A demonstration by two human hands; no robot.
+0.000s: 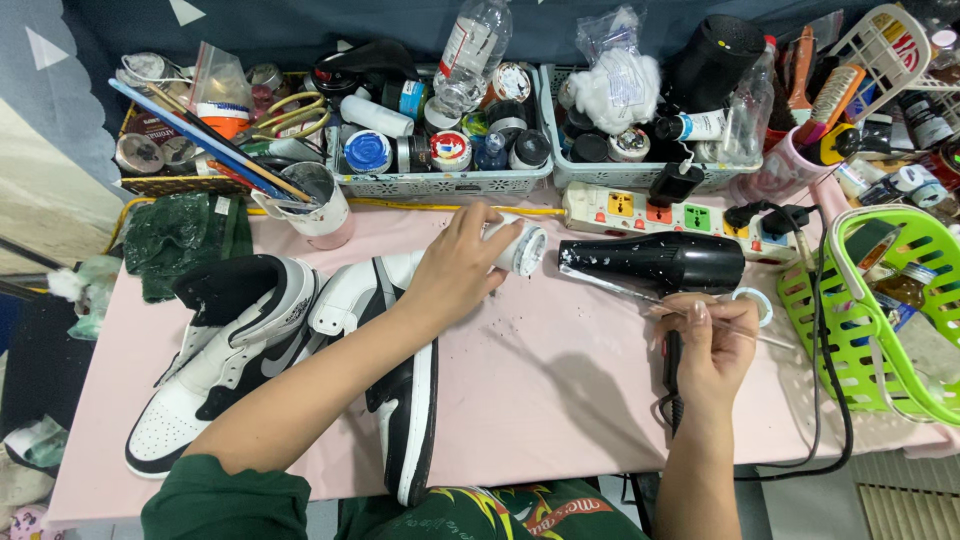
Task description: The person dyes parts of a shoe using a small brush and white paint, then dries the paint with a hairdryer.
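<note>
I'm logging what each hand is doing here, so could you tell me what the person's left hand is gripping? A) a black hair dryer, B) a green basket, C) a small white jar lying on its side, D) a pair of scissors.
C: the left hand wraps around a small white jar tipped on its side on the pink table, while the hair dryer lies untouched beside it.

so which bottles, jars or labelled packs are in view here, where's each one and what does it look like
Small white jar: mid table, on its side, in the left hand.
Clear plastic bottle: lying over the middle basket, red and white label.
White tube: right grey basket, black cap.
Round jar: middle basket, blue and white lid.
Right hand: holds a thin brush, no label.
</note>
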